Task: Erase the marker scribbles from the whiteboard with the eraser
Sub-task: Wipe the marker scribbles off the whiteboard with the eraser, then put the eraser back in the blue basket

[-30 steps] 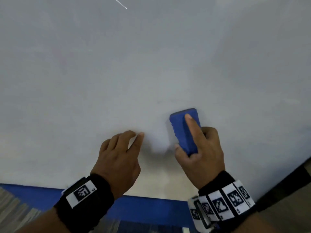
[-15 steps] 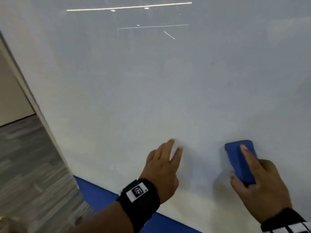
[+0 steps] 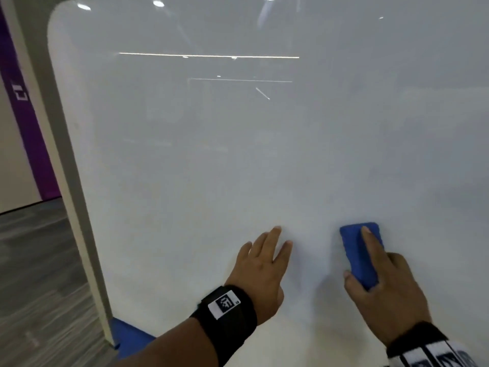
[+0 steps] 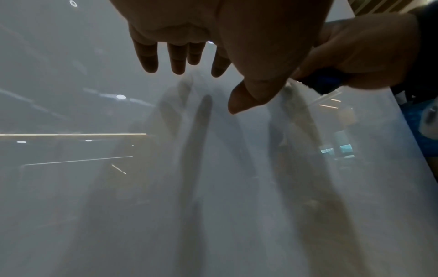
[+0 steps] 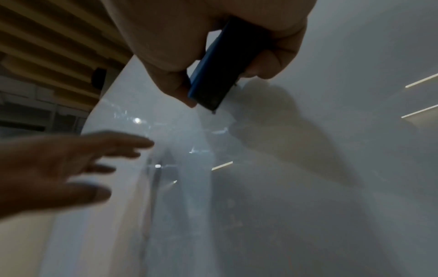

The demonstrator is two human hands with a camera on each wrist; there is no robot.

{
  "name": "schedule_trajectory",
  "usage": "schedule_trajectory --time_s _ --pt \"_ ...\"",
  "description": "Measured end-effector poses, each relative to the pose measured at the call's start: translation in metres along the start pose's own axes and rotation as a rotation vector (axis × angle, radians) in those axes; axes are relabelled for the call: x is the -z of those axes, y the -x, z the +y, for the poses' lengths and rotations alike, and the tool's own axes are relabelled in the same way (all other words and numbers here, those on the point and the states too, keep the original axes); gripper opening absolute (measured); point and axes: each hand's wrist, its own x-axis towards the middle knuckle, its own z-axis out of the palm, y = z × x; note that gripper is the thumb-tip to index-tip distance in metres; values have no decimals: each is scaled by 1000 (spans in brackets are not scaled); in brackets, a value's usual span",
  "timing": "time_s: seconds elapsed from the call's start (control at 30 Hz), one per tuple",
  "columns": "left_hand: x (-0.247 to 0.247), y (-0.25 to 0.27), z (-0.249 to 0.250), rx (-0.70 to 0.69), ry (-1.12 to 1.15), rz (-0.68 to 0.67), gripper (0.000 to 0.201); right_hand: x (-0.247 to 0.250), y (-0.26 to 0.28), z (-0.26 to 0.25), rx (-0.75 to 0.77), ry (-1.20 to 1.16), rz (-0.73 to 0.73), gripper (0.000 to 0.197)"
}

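Observation:
The whiteboard [image 3: 211, 154] fills the head view, glossy and white, with only ceiling-light reflections showing; I see no marker scribbles on it. My right hand [image 3: 381, 284] grips the blue eraser [image 3: 360, 252] low on the board, forefinger laid along its back, thumb on its left side. In the right wrist view the eraser [image 5: 220, 61] sits between thumb and fingers against the board. My left hand [image 3: 264, 263] lies to its left with fingers straight, their tips at the board, holding nothing; the left wrist view shows its fingers [image 4: 175, 56] spread.
The board's pale frame [image 3: 66, 181] runs down the left side, rounded at the top corner. Beyond it are a purple wall strip [image 3: 23, 115] and grey floor [image 3: 34, 274]. A blue base [image 3: 132, 337] shows under the board's lower left corner.
The head view has swung up and left, bringing in the board's left edge and top corner. My left hand's fingers have straightened from curled. The right hand keeps gripping the eraser.

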Motion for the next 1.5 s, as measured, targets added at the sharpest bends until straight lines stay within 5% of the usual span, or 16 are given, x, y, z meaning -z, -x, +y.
schedule_trajectory --time_s 0.13,0.4,0.57,0.7,1.03,1.27,1.4,1.5 --pt "25 -9 -16 -71 -48 15 91 -14 34 3 8 172 -308 89" --pt "55 -22 -18 -155 -84 -17 99 38 13 -19 -108 -86 0 86" --pt "88 -45 0 -205 -33 29 90 52 18 -19 -222 -49 -41 84" --pt "109 -54 11 -183 -101 -56 85 65 16 -16 -298 -54 -49 85" --pt "99 -56 13 -161 -118 -54 85 91 -6 -21 -302 -34 29 82" --pt "57 -67 0 -188 -147 23 105 94 35 8 -383 103 -270 83" --pt "66 -83 56 -162 3 198 61 108 23 50 -485 -76 -355 76" --pt "82 -87 101 -218 96 171 57 140 27 70 -455 -142 -349 66"
